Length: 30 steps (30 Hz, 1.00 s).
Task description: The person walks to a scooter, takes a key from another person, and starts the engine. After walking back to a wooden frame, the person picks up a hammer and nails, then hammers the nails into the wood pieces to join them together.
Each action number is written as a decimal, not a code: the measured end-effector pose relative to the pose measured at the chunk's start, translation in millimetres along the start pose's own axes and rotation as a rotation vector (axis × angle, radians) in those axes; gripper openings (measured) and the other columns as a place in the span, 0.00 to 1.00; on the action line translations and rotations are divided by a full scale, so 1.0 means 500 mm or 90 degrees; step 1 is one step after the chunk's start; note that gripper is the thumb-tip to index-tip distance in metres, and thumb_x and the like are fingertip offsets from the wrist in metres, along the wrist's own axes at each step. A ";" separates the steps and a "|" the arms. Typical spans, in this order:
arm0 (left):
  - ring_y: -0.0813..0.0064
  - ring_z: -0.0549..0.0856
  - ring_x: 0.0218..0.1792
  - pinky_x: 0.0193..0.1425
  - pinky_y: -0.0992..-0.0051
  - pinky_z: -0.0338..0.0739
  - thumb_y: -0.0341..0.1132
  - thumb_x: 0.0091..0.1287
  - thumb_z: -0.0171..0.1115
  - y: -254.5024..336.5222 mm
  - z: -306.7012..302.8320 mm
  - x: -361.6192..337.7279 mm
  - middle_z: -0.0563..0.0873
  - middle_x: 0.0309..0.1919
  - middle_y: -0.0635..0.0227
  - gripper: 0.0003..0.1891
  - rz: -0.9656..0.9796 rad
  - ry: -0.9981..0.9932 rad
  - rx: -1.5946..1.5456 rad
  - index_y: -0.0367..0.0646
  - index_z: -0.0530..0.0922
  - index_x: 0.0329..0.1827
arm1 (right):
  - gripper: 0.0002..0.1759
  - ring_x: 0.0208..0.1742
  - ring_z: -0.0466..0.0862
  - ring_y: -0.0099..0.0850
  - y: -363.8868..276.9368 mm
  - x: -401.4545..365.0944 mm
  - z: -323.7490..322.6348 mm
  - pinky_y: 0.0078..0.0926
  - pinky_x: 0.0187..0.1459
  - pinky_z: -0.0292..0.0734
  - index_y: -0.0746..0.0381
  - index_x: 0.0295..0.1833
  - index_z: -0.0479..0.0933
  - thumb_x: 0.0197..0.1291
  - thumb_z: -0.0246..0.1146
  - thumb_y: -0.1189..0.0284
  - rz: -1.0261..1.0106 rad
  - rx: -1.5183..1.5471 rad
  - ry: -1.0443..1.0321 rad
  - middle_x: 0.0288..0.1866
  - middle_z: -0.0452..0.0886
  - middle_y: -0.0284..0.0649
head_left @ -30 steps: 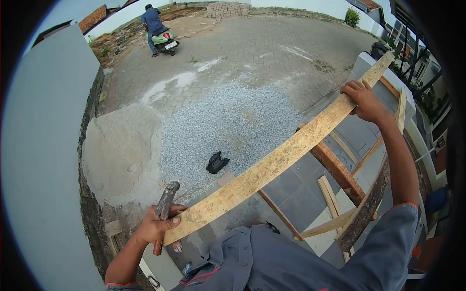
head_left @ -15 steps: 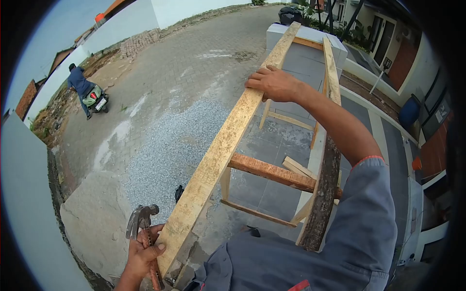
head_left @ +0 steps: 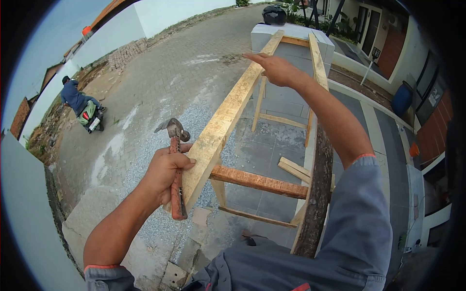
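Observation:
My left hand (head_left: 166, 170) is closed around the handle of a claw hammer (head_left: 177, 198), whose metal head points up. The thumb and fingertips of that hand also touch the near end of a long wooden plank (head_left: 213, 131). Farther along the plank, my right hand (head_left: 278, 69) lies over its upper face with fingers stretched out to the left. This plank forms the left side of a wooden frame. A reddish crosspiece (head_left: 259, 181) joins it to a dark, bark-edged board (head_left: 318, 194) on the right.
Grey gravel (head_left: 194, 116) is heaped on the paving left of the frame. A white block wall (head_left: 262, 36) supports the far end, with a black helmet (head_left: 274, 15) on it. One person rides a scooter (head_left: 91, 116) at the far left. Loose wood pieces (head_left: 294, 169) lie under the frame.
My left hand has moved up and right with the hammer along the plank's near end. My right hand's fingers have straightened from their curl over the plank. The scooter has shifted slightly.

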<state>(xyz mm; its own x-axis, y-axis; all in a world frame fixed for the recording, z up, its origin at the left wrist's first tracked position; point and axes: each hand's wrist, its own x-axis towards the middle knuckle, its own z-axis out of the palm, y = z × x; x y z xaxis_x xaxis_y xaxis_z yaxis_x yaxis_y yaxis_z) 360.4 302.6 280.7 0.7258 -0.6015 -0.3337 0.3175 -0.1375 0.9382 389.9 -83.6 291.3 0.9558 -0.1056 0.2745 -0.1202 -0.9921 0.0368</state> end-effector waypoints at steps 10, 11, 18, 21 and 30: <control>0.63 0.89 0.38 0.41 0.64 0.88 0.21 0.62 0.58 -0.030 0.026 0.138 0.83 0.44 0.51 0.21 -0.088 -0.115 -0.119 0.18 0.69 0.58 | 0.42 0.69 0.78 0.42 -0.042 -0.272 -0.092 0.45 0.67 0.80 0.36 0.80 0.56 0.66 0.62 0.76 0.015 0.073 0.131 0.76 0.70 0.40; 0.62 0.89 0.38 0.42 0.64 0.88 0.21 0.63 0.58 -0.037 0.025 0.148 0.82 0.44 0.50 0.21 -0.075 -0.109 -0.119 0.18 0.69 0.57 | 0.42 0.69 0.78 0.43 -0.052 -0.298 -0.106 0.46 0.67 0.80 0.36 0.80 0.58 0.64 0.64 0.76 0.028 0.072 0.128 0.75 0.70 0.40; 0.55 0.88 0.39 0.40 0.57 0.86 0.23 0.62 0.60 -0.060 0.021 0.173 0.80 0.43 0.46 0.19 -0.051 -0.140 -0.034 0.16 0.69 0.52 | 0.42 0.69 0.78 0.42 -0.193 -0.496 -0.201 0.48 0.68 0.79 0.38 0.76 0.66 0.58 0.69 0.75 0.057 0.051 0.201 0.74 0.72 0.39; 0.56 0.87 0.38 0.39 0.57 0.85 0.24 0.61 0.61 -0.056 0.013 0.190 0.79 0.43 0.46 0.19 -0.025 -0.137 -0.007 0.16 0.69 0.50 | 0.39 0.71 0.75 0.44 -0.267 -0.563 -0.235 0.50 0.69 0.75 0.44 0.75 0.69 0.55 0.71 0.72 0.041 0.062 0.252 0.74 0.73 0.41; 0.58 0.85 0.38 0.38 0.56 0.83 0.23 0.59 0.63 -0.060 0.014 0.208 0.79 0.42 0.50 0.19 0.005 -0.097 0.059 0.19 0.70 0.49 | 0.33 0.62 0.84 0.46 -0.459 -0.733 -0.206 0.41 0.60 0.81 0.65 0.62 0.80 0.50 0.76 0.64 0.045 0.307 0.226 0.60 0.84 0.52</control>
<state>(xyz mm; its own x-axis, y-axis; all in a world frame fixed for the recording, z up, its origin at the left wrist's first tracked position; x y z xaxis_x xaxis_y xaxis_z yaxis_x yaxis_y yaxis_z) 421.8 238.9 218.4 0.6244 -0.7147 -0.3151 0.2489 -0.2004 0.9476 39.9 189.9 281.1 0.7915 -0.2260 0.5678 0.0348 -0.9109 -0.4111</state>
